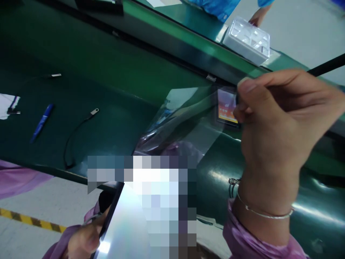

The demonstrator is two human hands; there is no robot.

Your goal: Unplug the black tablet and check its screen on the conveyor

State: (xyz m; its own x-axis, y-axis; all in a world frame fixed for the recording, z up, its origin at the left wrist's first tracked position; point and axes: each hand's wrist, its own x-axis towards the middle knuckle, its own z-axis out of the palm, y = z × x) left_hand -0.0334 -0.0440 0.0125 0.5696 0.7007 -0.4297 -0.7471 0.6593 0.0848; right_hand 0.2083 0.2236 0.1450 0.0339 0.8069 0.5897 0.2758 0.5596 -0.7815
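Note:
My right hand [277, 136] is raised over the green belt, fingers pinched on a corner of a clear protective film [185, 126] that carries a small coloured tab [228, 108]. The film stretches from that pinch down to a flat device with a bright screen [126, 223]. My left hand [83, 239] grips the device by its dark left edge at the bottom of the view. Part of the screen is blurred out. A thin silver bangle [264, 213] circles my right wrist, above a pink sleeve.
On the green conveyor belt [107, 72] lie a blue pen [41, 122], a black cable with a metal plug [78, 129] and a white paper [7, 104]. A clear plastic tray [246, 39] sits on the far rail. Another person's hand [257, 16] in a blue sleeve is beyond it.

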